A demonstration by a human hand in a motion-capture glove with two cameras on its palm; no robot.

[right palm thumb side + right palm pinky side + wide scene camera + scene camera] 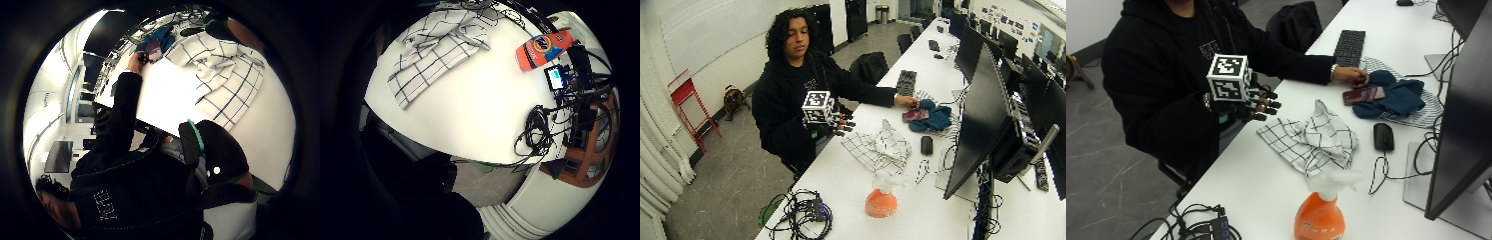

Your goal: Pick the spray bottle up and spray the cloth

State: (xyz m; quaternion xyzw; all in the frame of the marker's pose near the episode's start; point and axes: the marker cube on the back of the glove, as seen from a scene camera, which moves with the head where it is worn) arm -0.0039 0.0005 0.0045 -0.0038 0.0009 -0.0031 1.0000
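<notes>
The orange spray bottle with a white trigger head stands upright near the table's front end, also seen in the wide view and in the little finger side palm view. A white cloth with a black grid lies crumpled in the middle of the white table; it also shows in the palm views. My gloved right hand hovers over the table's near edge, beside the cloth and well short of the bottle. Its fingers hang loosely curled and hold nothing.
The bare left hand rests by a phone on a blue garment. A black mouse lies just past the cloth, a keyboard farther back, a monitor along the far side, and a cable bundle at the front corner.
</notes>
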